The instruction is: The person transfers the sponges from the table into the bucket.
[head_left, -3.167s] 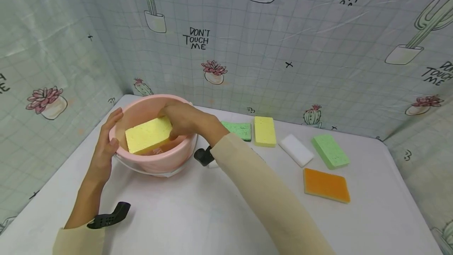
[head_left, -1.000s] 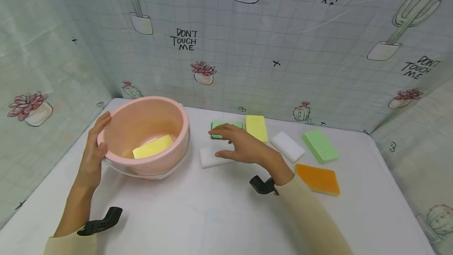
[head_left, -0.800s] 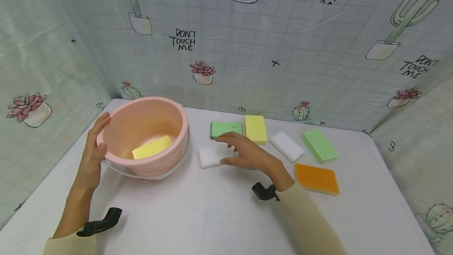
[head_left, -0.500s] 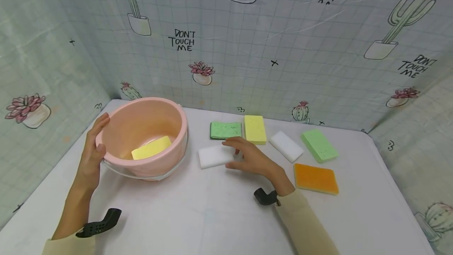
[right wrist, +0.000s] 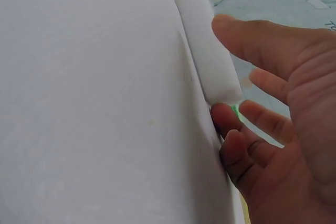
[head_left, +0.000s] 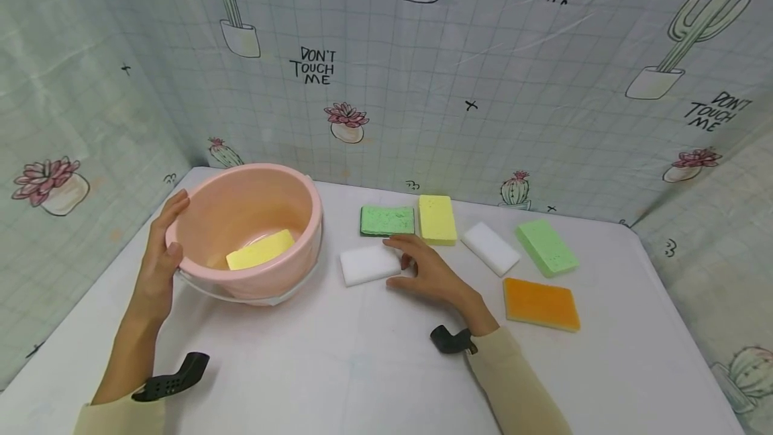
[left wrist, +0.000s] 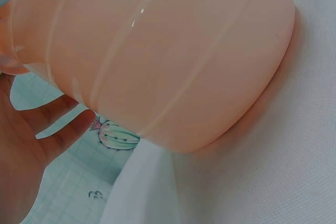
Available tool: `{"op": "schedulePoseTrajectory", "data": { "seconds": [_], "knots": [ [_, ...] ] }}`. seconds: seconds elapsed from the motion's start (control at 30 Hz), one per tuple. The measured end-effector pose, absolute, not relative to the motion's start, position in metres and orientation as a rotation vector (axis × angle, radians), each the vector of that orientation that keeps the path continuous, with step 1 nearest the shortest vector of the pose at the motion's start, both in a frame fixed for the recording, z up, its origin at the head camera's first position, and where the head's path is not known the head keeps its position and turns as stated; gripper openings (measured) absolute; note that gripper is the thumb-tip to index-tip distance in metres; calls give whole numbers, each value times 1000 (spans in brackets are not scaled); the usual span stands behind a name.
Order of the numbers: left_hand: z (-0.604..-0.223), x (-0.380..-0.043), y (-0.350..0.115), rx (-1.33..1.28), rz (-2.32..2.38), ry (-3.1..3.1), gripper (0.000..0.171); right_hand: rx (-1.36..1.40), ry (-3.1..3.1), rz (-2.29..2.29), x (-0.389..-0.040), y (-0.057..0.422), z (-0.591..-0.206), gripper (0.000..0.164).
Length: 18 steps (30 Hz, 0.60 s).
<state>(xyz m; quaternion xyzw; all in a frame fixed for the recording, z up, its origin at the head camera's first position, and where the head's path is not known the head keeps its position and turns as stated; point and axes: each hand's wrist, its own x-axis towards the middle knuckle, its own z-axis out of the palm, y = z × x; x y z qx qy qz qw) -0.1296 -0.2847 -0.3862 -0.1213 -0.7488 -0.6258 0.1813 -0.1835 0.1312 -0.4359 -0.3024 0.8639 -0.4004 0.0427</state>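
A pink bucket (head_left: 304, 237) stands at the left with a yellow sponge (head_left: 260, 251) inside it. My left hand (head_left: 158, 267) rests against the left side of its rim, thumb at the near side. In the left wrist view, extended fingers (left wrist: 68, 129) touch the outer wall. A white sponge (head_left: 367, 266) lies flat to the right of the bucket. My right hand (head_left: 431, 274) is at its right end, thumb and bent fingers spread about that end. In the right wrist view, the thumb (right wrist: 252, 38) overlaps the white sponge (right wrist: 205, 35), with lower fingertips near the white surface.
Behind the white sponge lie a green sponge (head_left: 387, 221) and a yellow sponge (head_left: 437, 220). Further right are a second white sponge (head_left: 490, 249), a light green sponge (head_left: 547, 248) and an orange-topped sponge (head_left: 541, 304). A patterned curtain (head_left: 410, 72) borders the white table (head_left: 314, 368).
The right hand has put the yellow sponge into the bucket, come out to the right, and lowered to the white sponge's right end. The left hand has stayed at the rim.
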Motion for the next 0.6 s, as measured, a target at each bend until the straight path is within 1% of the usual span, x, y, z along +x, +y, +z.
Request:
{"op": "schedulePoseTrajectory", "data": {
  "seconds": [0.2,0.6],
  "knots": [
    [-386,-131,-285,-345,-1772,-2110,60,-913,2616,-1328,-186,133,-438,67],
    [-385,-130,-285,-352,-1781,-2116,60,-901,2590,-1278,-191,134,-441,69]
  ]
}}
